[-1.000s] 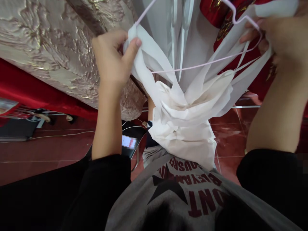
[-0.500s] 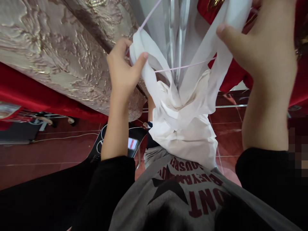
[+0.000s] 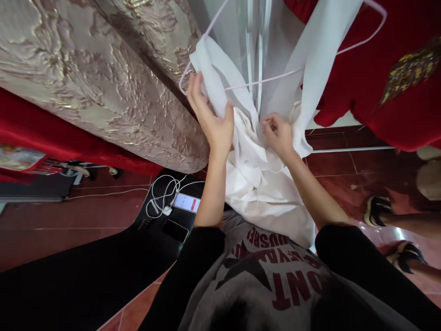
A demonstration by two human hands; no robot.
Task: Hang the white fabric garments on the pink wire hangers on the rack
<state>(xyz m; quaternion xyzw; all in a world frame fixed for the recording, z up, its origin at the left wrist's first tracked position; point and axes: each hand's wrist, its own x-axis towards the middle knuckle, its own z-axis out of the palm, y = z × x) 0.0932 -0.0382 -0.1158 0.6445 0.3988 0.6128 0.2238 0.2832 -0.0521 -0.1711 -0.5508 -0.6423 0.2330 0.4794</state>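
Observation:
A white cloth garment (image 3: 265,184) hangs with its two broad straps on a pale pink wire hanger (image 3: 263,82), its lower part bunched against my shirt. My left hand (image 3: 215,124) lies against the left strap, fingers stretched along its outer side and the thumb apart on the inner side. Between the straps, low over the bunched cloth, is my right hand (image 3: 280,135). Its fingers are curled together; what they pinch, if anything, cannot be made out.
Patterned gold-beige fabric (image 3: 113,87) hangs at left, red clothing with sequins (image 3: 392,96) at right. A lit phone (image 3: 186,202), a dark phone (image 3: 175,231) and a white cable (image 3: 151,204) lie on a black seat (image 3: 103,257). Another person's sandalled foot (image 3: 377,211) is at right.
My right hand has left the right strap, moving down and left to the bunched cloth. My left hand has slid down and right along its strap, fingers straighter. The hanger's ends now show.

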